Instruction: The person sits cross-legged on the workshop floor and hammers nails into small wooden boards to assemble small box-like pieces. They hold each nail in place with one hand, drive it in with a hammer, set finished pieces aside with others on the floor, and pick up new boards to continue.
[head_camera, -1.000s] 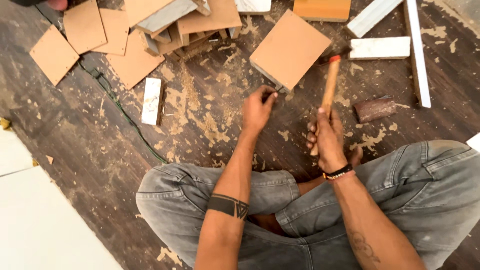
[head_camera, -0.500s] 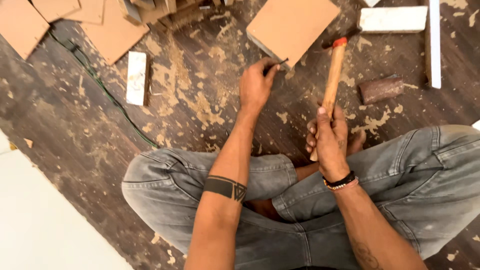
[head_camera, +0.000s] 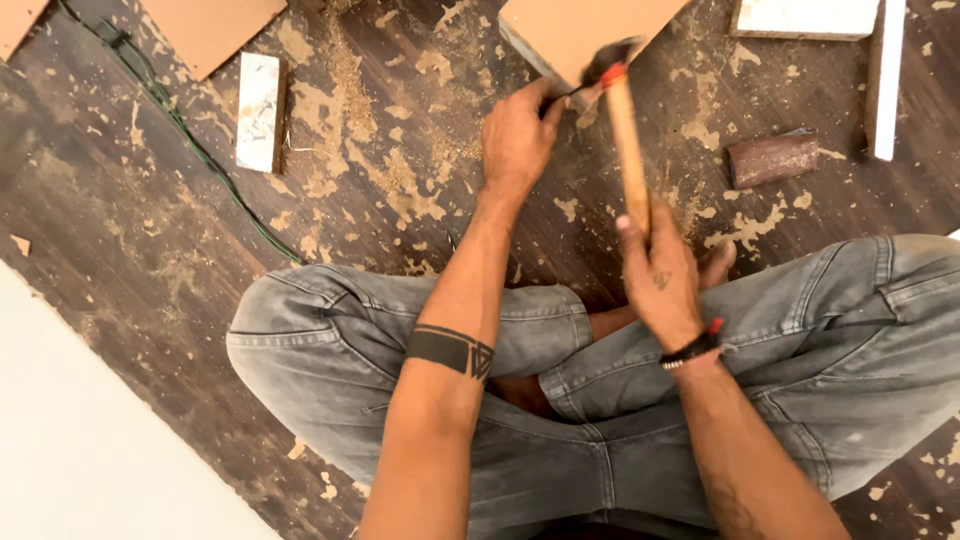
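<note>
I sit cross-legged on a dark wooden floor. My left hand (head_camera: 517, 135) pinches a thin dark nail (head_camera: 572, 91) against the near edge of a square brown board (head_camera: 580, 30). My right hand (head_camera: 660, 270) grips the wooden handle of a hammer (head_camera: 627, 140). The hammer's blurred head, with a red collar, is down at the nail beside my left fingertips.
Sawdust covers the floor. A small white-faced block (head_camera: 260, 110) lies to the left, next to a green cable (head_camera: 190, 150). A dark sanding block (head_camera: 772, 158) lies to the right. White strips (head_camera: 885, 80) and another board (head_camera: 210, 30) sit at the top. A pale sheet (head_camera: 90, 450) fills the lower left.
The hammer head has swung down from right of the board to the nail. The view has closed in toward the hands. My left hand stays at the board's edge.
</note>
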